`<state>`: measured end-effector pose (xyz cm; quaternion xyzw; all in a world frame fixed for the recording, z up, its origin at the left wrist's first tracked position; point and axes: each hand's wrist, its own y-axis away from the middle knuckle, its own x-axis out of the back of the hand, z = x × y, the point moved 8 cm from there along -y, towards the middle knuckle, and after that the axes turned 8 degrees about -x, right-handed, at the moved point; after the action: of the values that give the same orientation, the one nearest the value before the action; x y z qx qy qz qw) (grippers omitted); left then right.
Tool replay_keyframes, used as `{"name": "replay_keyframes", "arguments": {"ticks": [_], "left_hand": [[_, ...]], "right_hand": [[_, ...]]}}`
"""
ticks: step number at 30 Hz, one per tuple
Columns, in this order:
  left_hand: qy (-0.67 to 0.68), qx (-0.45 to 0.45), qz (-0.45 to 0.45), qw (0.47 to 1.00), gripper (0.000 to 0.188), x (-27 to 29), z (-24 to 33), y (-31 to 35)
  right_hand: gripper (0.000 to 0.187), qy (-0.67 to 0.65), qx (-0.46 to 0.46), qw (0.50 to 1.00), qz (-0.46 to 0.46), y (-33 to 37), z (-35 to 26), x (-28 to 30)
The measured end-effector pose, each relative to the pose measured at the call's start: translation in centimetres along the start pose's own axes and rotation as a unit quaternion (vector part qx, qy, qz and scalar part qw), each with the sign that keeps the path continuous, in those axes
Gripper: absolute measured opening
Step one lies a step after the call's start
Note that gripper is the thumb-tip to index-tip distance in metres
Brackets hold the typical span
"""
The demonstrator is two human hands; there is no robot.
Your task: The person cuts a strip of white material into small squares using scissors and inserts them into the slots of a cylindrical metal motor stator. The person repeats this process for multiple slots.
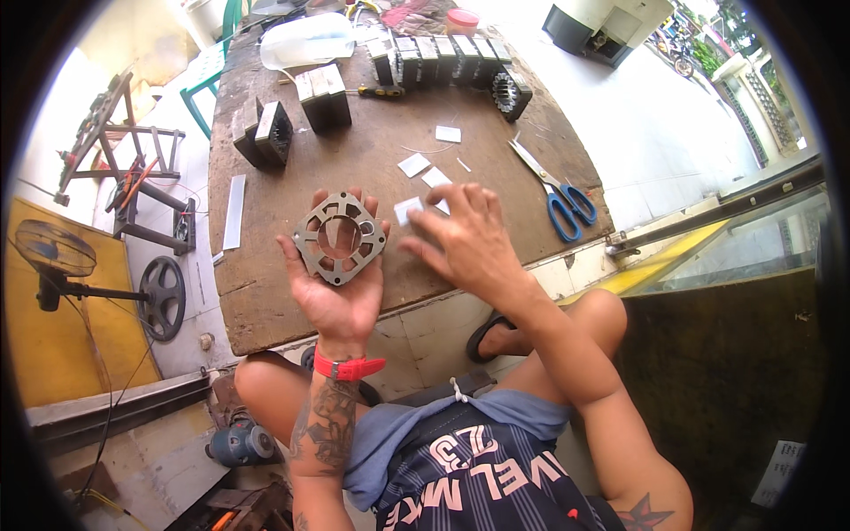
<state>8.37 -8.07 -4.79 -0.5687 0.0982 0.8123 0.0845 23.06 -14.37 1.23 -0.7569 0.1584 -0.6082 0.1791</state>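
My left hand (341, 296) is palm up under a squarish grey metal stator core (310, 252), its fingers behind the piece and its thumb at the left edge. The core has a round central hole, slots around it and small holes at its corners. To the right, my right hand (474, 234) hovers over the table with thumb and index finger apart. Close to its index fingertip is a small white insulation slip (408, 211); whether they touch I cannot tell. More white slips lie beyond, among them one (413, 165) and another (448, 134).
Blue-handled scissors (567, 208) lie on the wooden table (266, 301) at the right. Stator stacks (323, 97) stand at the back left, with a row of several more (443, 60) behind. A long white strip (234, 212) rests near the left edge. A fan (55, 252) stands left.
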Motion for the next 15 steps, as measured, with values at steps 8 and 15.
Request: {"name": "replay_keyframes", "arguments": {"ticks": [8, 15], "left_hand": [[0.034, 0.021, -0.066, 0.997, 0.078, -0.3, 1.0, -0.4], [-0.026, -0.032, -0.021, 0.999, 0.073, 0.3, 0.7, -0.3]], "right_hand": [[0.023, -0.021, 0.157, 0.982, -0.099, 5.6, -4.0, 0.5], [0.027, -0.289, -0.064, 0.952, -0.075, 3.2, -1.7, 0.8]]}}
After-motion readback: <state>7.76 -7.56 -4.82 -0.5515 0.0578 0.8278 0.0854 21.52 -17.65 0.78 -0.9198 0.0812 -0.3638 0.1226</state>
